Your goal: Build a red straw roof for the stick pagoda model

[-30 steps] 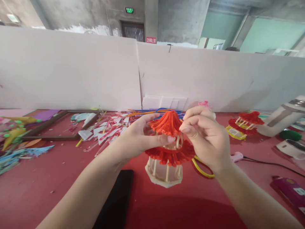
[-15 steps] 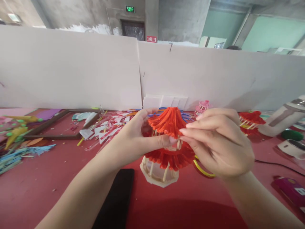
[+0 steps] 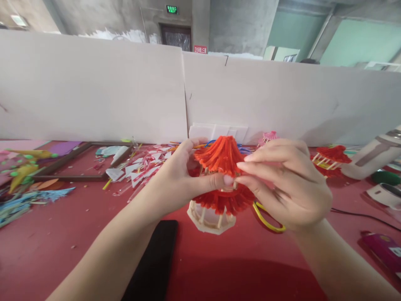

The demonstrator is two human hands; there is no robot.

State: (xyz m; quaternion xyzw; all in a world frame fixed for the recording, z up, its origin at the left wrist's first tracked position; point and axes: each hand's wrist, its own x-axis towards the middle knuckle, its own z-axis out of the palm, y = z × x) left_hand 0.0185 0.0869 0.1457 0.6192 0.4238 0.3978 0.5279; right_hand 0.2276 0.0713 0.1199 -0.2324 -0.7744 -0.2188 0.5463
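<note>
Since a second ago, the right hand [image 3: 288, 184] has swung outward, its fingers straighter now. From my remote view, I see the left hand [image 3: 181, 179] gripping the small red-roofed tower [image 3: 224, 200] between both hands, while the right pinches its upper roof's edge [image 3: 233, 169]. A black phone [image 3: 159, 251] lies below the left; a yellow loop [image 3: 273, 228] sits beside the right.

left hand [image 3: 184, 179] grips model pagoda [image 3: 223, 201] | right fingers [image 3: 261, 169] pinch upper red roof [image 3: 221, 154]
</note>
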